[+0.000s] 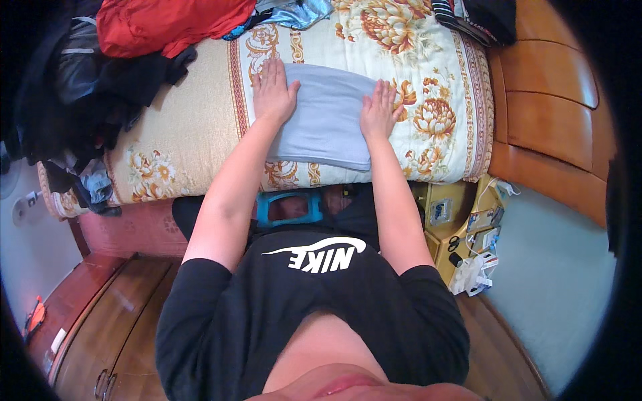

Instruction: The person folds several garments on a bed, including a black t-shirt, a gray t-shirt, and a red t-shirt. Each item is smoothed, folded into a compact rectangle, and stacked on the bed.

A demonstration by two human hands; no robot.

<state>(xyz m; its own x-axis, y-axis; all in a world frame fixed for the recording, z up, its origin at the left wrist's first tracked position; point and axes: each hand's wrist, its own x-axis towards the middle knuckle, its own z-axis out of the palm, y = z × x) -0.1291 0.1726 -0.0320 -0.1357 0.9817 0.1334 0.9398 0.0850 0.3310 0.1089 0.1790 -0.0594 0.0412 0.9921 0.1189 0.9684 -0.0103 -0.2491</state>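
Observation:
A folded light grey-blue cloth garment (326, 118) lies flat on the floral bedspread (431, 65) in front of me. My left hand (273, 92) rests along its left edge, palm down, with the thumb on the fabric. At its right edge lies my right hand (379, 111), also palm down with the fingers spread, partly on the cloth and partly on the bedspread. Neither hand grips anything. The cloth has a folded edge towards me, and its inner layers are hidden.
Dark clothes (110, 95) are heaped on the left, beside a red garment (175, 25). More dark clothing (481, 22) lies at the far right, by the wooden headboard (546, 95). A yellow nightstand (446, 235) with scissors (453, 244) stands near my right arm. Below the bed edge shows a turquoise plastic frame (316, 208).

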